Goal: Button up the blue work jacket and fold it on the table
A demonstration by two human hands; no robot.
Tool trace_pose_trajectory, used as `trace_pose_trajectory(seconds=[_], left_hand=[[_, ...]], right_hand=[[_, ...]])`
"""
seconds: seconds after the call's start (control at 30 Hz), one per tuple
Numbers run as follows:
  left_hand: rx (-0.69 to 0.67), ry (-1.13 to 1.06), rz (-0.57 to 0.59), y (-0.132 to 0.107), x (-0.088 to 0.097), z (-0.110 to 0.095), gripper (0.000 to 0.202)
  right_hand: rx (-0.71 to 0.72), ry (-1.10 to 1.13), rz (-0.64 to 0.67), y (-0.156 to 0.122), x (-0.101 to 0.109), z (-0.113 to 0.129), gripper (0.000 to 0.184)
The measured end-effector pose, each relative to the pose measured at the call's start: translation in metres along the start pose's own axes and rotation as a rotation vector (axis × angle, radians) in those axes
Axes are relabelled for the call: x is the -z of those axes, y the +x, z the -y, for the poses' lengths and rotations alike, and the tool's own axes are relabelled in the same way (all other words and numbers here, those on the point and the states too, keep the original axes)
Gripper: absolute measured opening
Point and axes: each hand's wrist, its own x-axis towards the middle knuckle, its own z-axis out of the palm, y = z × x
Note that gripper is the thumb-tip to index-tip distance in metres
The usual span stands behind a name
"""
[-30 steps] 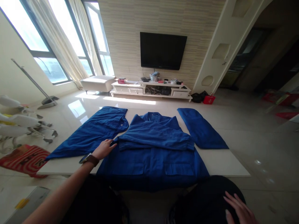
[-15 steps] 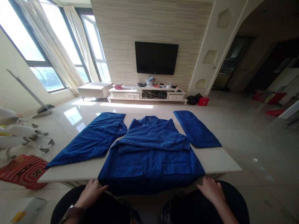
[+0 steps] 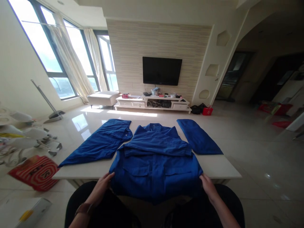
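- Your left hand (image 3: 103,183) and right hand (image 3: 207,185) each pinch a lower side of the blue jacket (image 3: 155,161), mid-counter (image 3: 226,167), hem past the near edge
- Done: sleeves laid across its front
- Left, I'd judge: lower body, not folded up yet

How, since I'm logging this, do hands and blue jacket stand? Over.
Left hand, right hand gripping lower sides of blue jacket. Sleeves folded across its front. Blue garments both sides, neither covering it.
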Motion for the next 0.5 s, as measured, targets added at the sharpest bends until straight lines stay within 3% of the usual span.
trace_pose_trajectory(seconds=[0.07, 0.17, 0.27, 0.33, 0.4, 0.5], left_hand=[[-0.079, -0.175, 0.118, -0.005, 0.008, -0.026, 0.050], [-0.117, -0.307, 0.258, -0.017, 0.014, -0.045, 0.065], [0.086, -0.210, 0.295, -0.039, 0.010, -0.032, 0.083], [0.253, -0.161, 0.297, -0.057, 0.007, -0.016, 0.089], [0.357, -0.168, 0.263, -0.075, 0.011, -0.005, 0.086], [0.417, -0.160, 0.126, -0.096, 0.030, -0.006, 0.078]], right_hand=[[0.003, 0.295, -0.071, -0.008, 0.015, 0.034, 0.041], [0.051, 0.539, 0.199, -0.032, 0.034, 0.081, 0.056], [-0.047, 0.476, 0.415, -0.061, 0.036, 0.091, 0.086], [-0.124, 0.423, 0.409, -0.077, 0.036, 0.079, 0.093], [-0.196, 0.407, 0.363, -0.092, 0.043, 0.066, 0.084], [-0.269, 0.393, 0.335, -0.110, 0.070, 0.066, 0.050]])
